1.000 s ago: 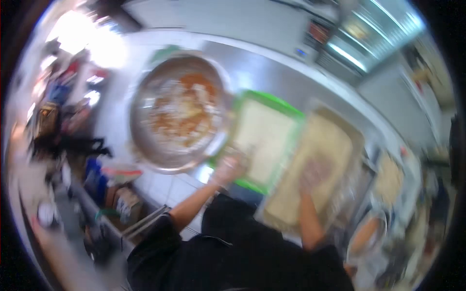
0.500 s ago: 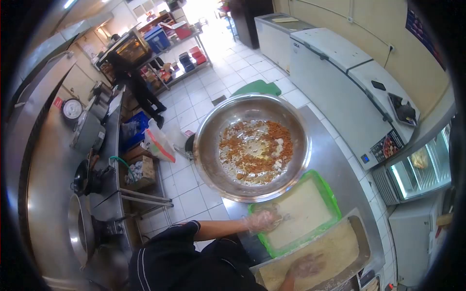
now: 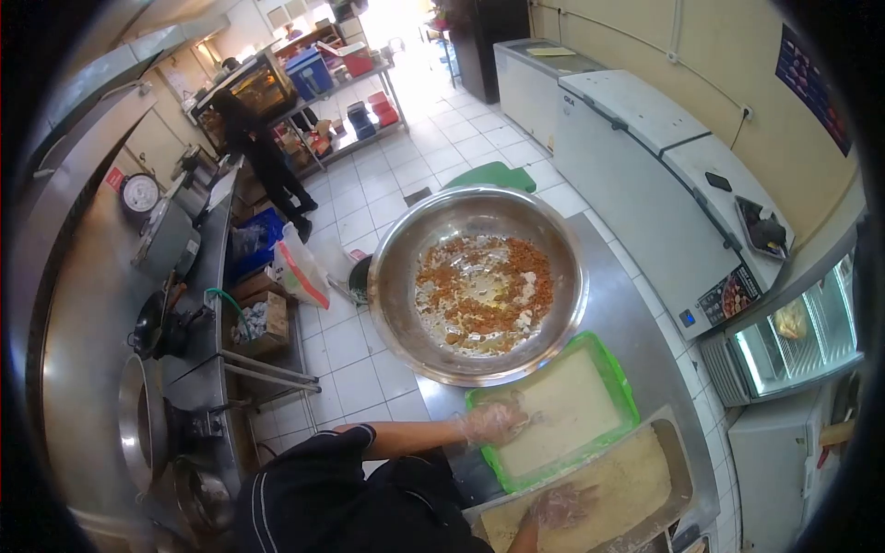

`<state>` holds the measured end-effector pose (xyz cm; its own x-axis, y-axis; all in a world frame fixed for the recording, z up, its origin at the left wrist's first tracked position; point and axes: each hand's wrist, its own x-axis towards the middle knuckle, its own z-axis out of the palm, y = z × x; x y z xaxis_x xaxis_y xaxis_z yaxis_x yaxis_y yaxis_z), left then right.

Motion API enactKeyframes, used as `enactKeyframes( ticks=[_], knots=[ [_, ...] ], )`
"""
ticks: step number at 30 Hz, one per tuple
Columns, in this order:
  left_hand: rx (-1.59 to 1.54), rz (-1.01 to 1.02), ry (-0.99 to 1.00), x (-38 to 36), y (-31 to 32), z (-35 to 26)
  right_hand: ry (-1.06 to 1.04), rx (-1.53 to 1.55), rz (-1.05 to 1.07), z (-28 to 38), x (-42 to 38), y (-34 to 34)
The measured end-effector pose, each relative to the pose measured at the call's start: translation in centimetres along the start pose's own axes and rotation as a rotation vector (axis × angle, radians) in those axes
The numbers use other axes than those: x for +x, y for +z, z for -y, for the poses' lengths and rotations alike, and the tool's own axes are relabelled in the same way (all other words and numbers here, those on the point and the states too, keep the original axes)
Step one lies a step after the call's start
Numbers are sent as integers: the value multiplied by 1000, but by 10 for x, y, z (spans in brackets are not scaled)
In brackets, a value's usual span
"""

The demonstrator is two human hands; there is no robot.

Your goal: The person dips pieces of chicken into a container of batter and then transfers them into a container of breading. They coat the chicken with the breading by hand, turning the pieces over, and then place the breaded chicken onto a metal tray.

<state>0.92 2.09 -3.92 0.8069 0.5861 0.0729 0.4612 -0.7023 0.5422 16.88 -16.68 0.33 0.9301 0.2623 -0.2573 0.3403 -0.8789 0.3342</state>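
Note:
My left hand (image 3: 493, 422), in a clear plastic glove, is over the near edge of a green-rimmed tub (image 3: 630, 392) that holds a pale, milky liquid (image 3: 562, 429). Its fingers look curled together; whatever they hold, if anything, is hidden. Below it in the view, my right hand (image 3: 560, 507), also gloved, lies on pale flour-like powder (image 3: 627, 484) in a metal pan (image 3: 680, 461), fingers spread and slightly blurred. A large steel bowl (image 3: 387, 323) beyond the tub contains reddish-brown spice, white clumps and a yellowish wet patch.
Bowl, tub and pan stand on a steel table (image 3: 636, 318). White chest freezers (image 3: 627, 175) line the right wall, near a lit glass-door fridge (image 3: 797, 323). Woks (image 3: 147, 424) and a steel counter are at left. Farther back, a person in dark clothes (image 3: 258, 152) stands by shelving.
The view has shifted slightly. My right hand has drawn a little back toward my body across the powder. My left hand stays at the tub's edge.

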Motion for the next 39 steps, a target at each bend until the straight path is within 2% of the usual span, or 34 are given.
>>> enactKeyframes(
  ticks=[2,4,6,9,12,15,18,20,21,24,27,29,33,36,39],
  knots=[
    [-30,26,-41,-1,-10,-9,-64,-265,-71,-9,8,28],
    [-27,36,-65,4,-15,-12,-129,-231,-421,-21,37,60],
    [5,50,-80,2,-15,-13,-172,201,-992,-32,67,84],
    [-21,105,-93,4,-9,-8,36,12,-136,-19,49,29],
    [-22,-27,48,4,-7,-3,-128,-34,-43,-24,52,22],
    [-40,88,-72,6,-17,-12,62,132,-71,-22,67,30],
    [-55,124,-97,9,-29,-18,-149,116,-1086,-29,96,63],
    [-64,162,-28,7,-24,-9,-95,114,-723,-28,91,61],
    [-66,176,4,8,-21,-4,-72,115,-544,-22,80,35],
    [-68,25,42,5,-12,0,-6,104,9,-12,52,-16],
    [-51,7,52,5,-8,0,-44,-64,-81,-8,57,3],
    [-65,86,-30,1,-2,0,-70,-29,-50,-13,67,25],
    [-67,273,-92,8,-17,-4,-51,-22,-80,-10,61,16],
    [-73,122,-26,3,5,9,-32,224,-336,-13,55,45],
    [-88,-23,32,1,-2,1,-26,328,-329,-11,19,49]
  ],
)
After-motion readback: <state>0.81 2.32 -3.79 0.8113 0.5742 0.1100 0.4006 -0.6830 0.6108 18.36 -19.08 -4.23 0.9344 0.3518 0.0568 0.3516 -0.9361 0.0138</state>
